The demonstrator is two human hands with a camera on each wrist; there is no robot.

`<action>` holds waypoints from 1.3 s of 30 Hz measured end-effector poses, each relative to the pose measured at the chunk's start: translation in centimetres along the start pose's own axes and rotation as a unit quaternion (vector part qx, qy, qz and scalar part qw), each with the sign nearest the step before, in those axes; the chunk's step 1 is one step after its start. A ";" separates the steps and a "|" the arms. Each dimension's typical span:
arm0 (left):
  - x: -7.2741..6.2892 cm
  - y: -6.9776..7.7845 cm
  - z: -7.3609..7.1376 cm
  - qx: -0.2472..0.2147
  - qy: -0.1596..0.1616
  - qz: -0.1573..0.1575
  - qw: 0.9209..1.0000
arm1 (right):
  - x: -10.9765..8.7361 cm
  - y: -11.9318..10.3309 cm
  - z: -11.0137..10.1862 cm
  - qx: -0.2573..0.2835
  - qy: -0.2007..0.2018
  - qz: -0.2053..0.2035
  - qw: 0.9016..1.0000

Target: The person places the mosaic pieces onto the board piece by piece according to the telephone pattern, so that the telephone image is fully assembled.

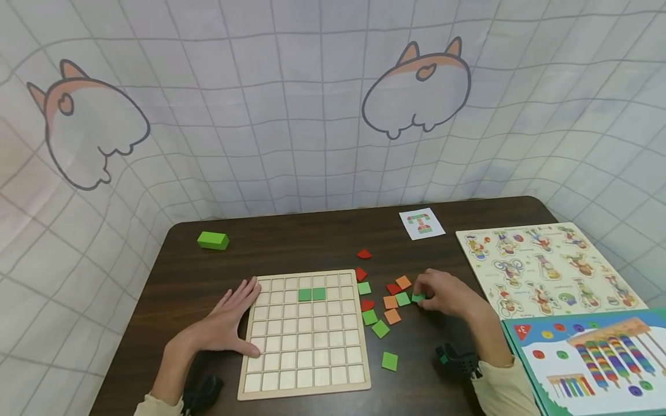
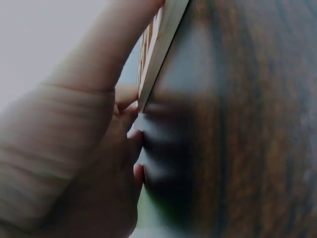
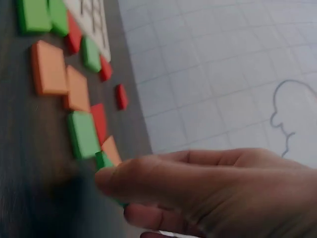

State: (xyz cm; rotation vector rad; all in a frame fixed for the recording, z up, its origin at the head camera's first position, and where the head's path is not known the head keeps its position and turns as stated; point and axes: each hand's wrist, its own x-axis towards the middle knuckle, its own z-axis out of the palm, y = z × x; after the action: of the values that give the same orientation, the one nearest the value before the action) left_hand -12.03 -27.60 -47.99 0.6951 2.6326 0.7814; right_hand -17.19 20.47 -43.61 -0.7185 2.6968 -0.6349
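A wooden grid board [image 1: 304, 370] lies in the middle of the table, with two green square tiles [image 1: 311, 294] side by side in its upper cells. My left hand [image 1: 229, 323] rests along the board's left edge, fingers spread and thumb on the rim. In the left wrist view, the hand [image 2: 74, 134] touches the board's side [image 2: 161, 54]. Right of the loose tiles, my right hand [image 1: 442, 293] pinches a green square tile [image 1: 418, 298] between thumb and fingers. The right wrist view shows that tile [image 3: 103, 161] partly hidden by the thumb.
Loose orange tiles [image 1: 392, 316], green tiles [image 1: 389, 361] and red quarter-round pieces [image 1: 364, 254] lie right of the board. A pattern card [image 1: 422, 223] is at the back. Farther right are a picture puzzle board [image 1: 546, 271] and a colourful box [image 1: 588, 358]. A green block [image 1: 213, 240] stands back left.
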 end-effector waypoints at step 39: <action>-0.1 -0.5 0.6 0.040 0.031 0.007 0.999 | 12.9 -15.0 8.6 -0.065 0.017 -0.243 0.968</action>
State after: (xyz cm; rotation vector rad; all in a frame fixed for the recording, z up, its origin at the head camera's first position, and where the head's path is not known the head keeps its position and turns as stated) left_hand -11.87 -27.77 -48.74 0.7215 2.7316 0.7145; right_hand -18.82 -0.92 -45.85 -1.4390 2.6181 -0.5798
